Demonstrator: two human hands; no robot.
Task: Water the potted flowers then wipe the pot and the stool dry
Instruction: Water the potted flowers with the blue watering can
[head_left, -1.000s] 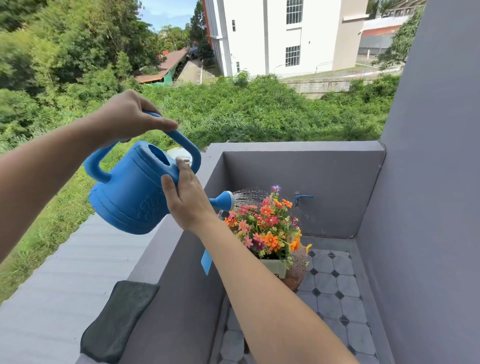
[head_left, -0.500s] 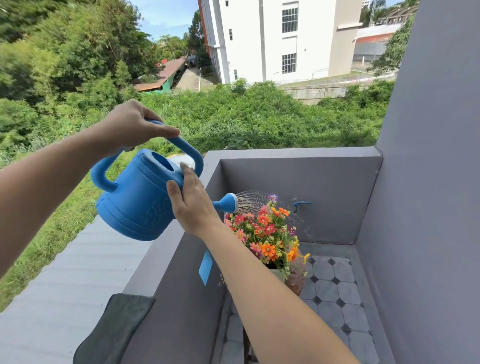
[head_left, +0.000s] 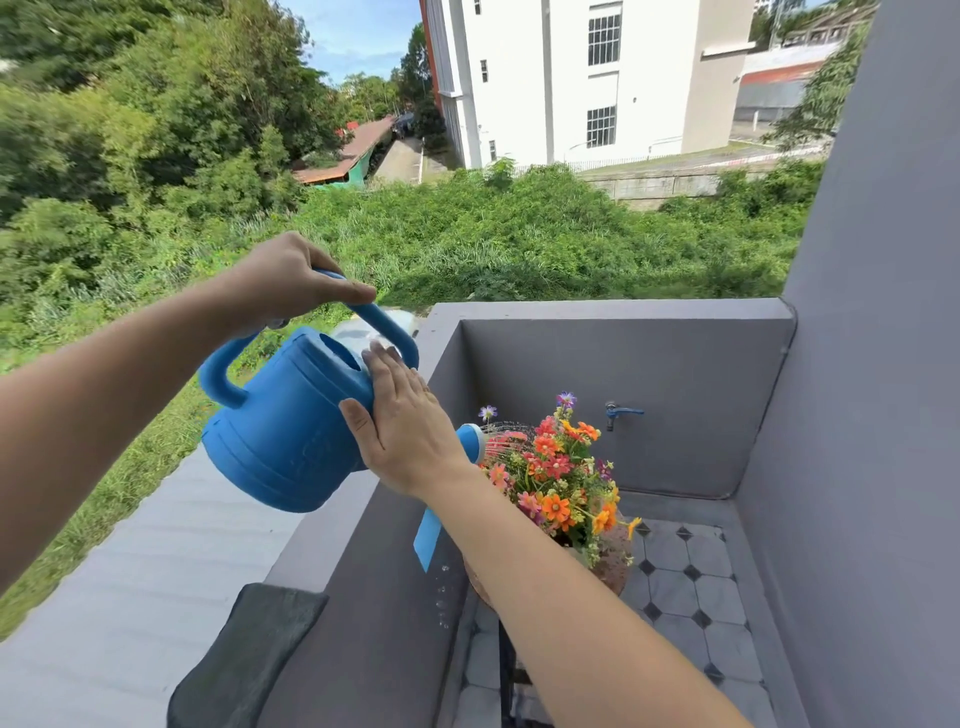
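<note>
A blue watering can (head_left: 283, 434) hangs tilted to the right above the balcony's left wall. My left hand (head_left: 283, 283) grips its top handle. My right hand (head_left: 402, 426) presses flat against the can's front side, near the spout. Water sprays from the spout's rose (head_left: 474, 441) onto the orange, red and pink flowers (head_left: 558, 478). The brown pot (head_left: 613, 564) shows partly below the flowers, with my right forearm across its left side. Only a dark strip of the stool (head_left: 506, 670) is seen beneath the arm. A dark grey cloth (head_left: 244, 660) lies on the wall's top at lower left.
Grey walls (head_left: 649, 395) enclose the balcony corner, with a blue tap (head_left: 621, 413) on the far wall. The floor has pale tiles with dark diamonds (head_left: 685, 587). A blue tag (head_left: 428, 538) hangs under the can, and drops fall below it. Beyond the wall lie a metal roof and greenery.
The spray has swung down onto the flowers. My right hand has flattened against the can's front. The view has shifted slightly, and drops now fall beside the wall.
</note>
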